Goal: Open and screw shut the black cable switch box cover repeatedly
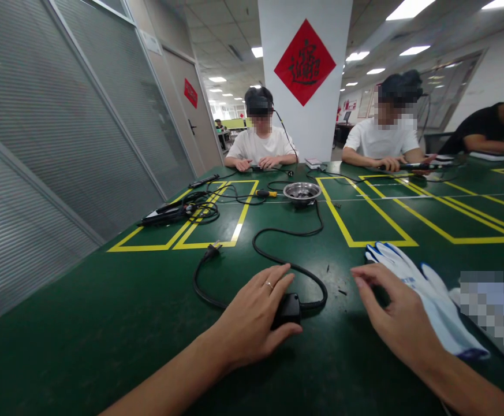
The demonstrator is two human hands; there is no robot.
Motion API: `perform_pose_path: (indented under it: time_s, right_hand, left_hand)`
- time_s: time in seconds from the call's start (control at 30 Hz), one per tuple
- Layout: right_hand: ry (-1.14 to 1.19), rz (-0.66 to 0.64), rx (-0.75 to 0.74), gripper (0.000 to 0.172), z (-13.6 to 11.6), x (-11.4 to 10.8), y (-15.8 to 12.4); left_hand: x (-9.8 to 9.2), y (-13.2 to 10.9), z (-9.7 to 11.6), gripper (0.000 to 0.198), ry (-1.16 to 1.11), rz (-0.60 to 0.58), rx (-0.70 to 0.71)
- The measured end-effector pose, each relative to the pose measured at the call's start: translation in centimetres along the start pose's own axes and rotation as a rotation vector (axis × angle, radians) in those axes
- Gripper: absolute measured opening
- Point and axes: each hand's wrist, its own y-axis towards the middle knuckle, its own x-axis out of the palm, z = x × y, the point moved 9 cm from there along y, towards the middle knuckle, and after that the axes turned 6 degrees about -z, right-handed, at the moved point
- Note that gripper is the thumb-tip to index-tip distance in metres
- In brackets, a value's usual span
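Head view, left hand: the left hand (pixel 256 315) lies palm down on the dark green table (pixel 104 323), a ring on one finger.
Left grip: half closed over a black rectangular plastic power adapter (pixel 288 309). The fingers are spread across its top and the thumb lies along its near side.
Adapter: under the left grip, flat on the table, with only its right end showing past the fingers.
Cable: a thin black cable (pixel 254 247) leaves the adapter just right of the left grip. It loops away from the grip towards a round shiny metal bowl (pixel 302 192), which stands well beyond it.
Plug: a black plug (pixel 212 249) lies beyond the left grip and slightly to its left, apart from the hand.
Right hand: the right hand (pixel 390 312) is low over the table, well apart from the adapter.
Right grip: open, fingers stretched out and loosely together, holding nothing.
Glove: a white fabric work glove with blue trim (pixel 429 300) lies flat just right of the right grip. Whether they touch I cannot tell.
Markings: yellow tape rectangles (pixel 342 225) lie beyond both grips.
People: three seated people work at the far edge of the table, well beyond both grips.
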Motion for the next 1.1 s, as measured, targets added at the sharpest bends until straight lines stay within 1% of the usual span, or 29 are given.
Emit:
perform_pose_path:
  time_s: [0.03,0.07,0.13,0.17,0.23,0.33,0.47,0.6,0.67,0.73,0.8,0.87,0.93,1.0,1.1]
  right_hand:
    - [-0.107,-0.002,0.022,0.025,0.7,-0.2,0.3]
    - [-0.226,-0.022,0.050,0.028,1.5,-0.2,0.6]
    - [-0.445,-0.117,0.116,0.038,3.3,0.3,0.9]
    - [-0.521,-0.170,0.148,0.043,4.3,0.6,0.8]
    - [-0.592,-0.241,0.186,0.051,5.6,1.0,0.6]
    - [-0.547,-0.255,0.243,0.051,6.9,1.0,0.3]
    - [-0.379,-0.254,0.353,0.041,8.6,0.8,0.2]
    - [-0.181,-0.206,0.371,0.034,8.6,0.1,1.3]
    - [-0.044,-0.158,0.376,0.035,8.1,-1.1,2.0]
    - [0.153,-0.067,0.383,0.036,7.5,-2.8,2.4]
    - [0.366,0.072,0.372,0.034,7.1,-4.8,2.6]
    - [0.531,0.233,0.333,0.028,7.0,-6.6,2.5]
    - [0.615,0.365,0.288,0.025,6.8,-7.9,2.3]
    - [0.654,0.492,0.239,0.025,6.4,-8.7,1.8]
    - [0.545,0.664,0.119,0.024,4.6,-9.7,0.6]
  left_hand:
    - [0.2,0.0,0.0,0.075,0.024,0.011,-0.011]
    - [0.6,0.0,-0.1,0.076,0.040,-0.004,-0.024]
    - [1.7,0.1,-0.3,0.073,0.047,-0.069,-0.043]
    - [2.1,0.2,-0.4,0.071,0.041,-0.095,-0.047]
    - [2.4,0.3,-0.6,0.069,0.019,-0.110,-0.034]
    - [2.1,0.4,-0.5,0.068,-0.024,-0.087,0.021]
    - [1.8,0.3,-0.4,0.067,-0.058,-0.055,0.053]
    - [1.2,0.2,-0.4,0.063,-0.065,-0.022,0.038]
    - [0.7,0.1,-0.3,0.055,-0.074,-0.016,0.045]
    - [0.3,0.1,-0.2,0.046,-0.089,-0.028,0.064]
    - [0.2,0.2,0.0,0.039,-0.099,-0.052,0.086]
    - [0.3,0.2,-0.1,0.035,-0.096,-0.071,0.099]
    - [0.5,0.3,-0.2,0.033,-0.090,-0.078,0.101]
    - [0.8,0.4,-0.4,0.031,-0.090,-0.080,0.101]
    - [1.0,0.4,-0.5,0.031,-0.101,-0.081,0.105]
